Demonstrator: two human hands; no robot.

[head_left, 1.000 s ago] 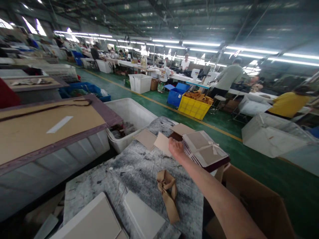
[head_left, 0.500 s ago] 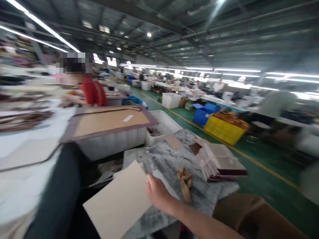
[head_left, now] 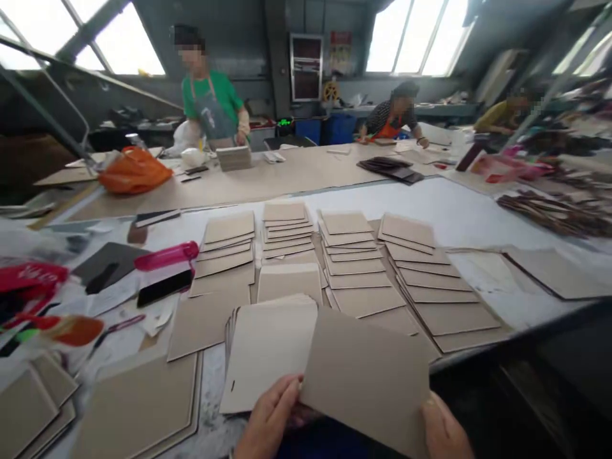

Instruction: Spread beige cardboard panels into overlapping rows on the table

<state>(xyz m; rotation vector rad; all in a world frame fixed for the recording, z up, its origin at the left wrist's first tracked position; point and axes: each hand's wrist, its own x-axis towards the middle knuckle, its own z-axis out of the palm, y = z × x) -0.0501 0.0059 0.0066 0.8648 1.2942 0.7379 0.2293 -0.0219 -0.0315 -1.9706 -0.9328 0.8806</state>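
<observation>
a dark grey wall [head_left: 234, 41] backs the room from 10 to 2 o'clock. at 10 a wide window [head_left: 124, 41] glares white, crossed by a slanting beam [head_left: 88, 29]. a second window [head_left: 414, 38] stands at 1, split by thin upright bars, and a third window [head_left: 586, 48] is partly in view at 2. their daylight is strong against the dim wall. at 12 a pillar [head_left: 278, 54] rises beside a cabinet [head_left: 306, 69] with a pale frame; a red and yellow poster [head_left: 340, 52] hangs to its right, above blue bins [head_left: 340, 129]. a bench [head_left: 444, 110] runs between 1 and 2. a tan-topped table [head_left: 291, 182] stretches across 12; a nearer table [head_left: 468, 207] shows white toward 3.
</observation>
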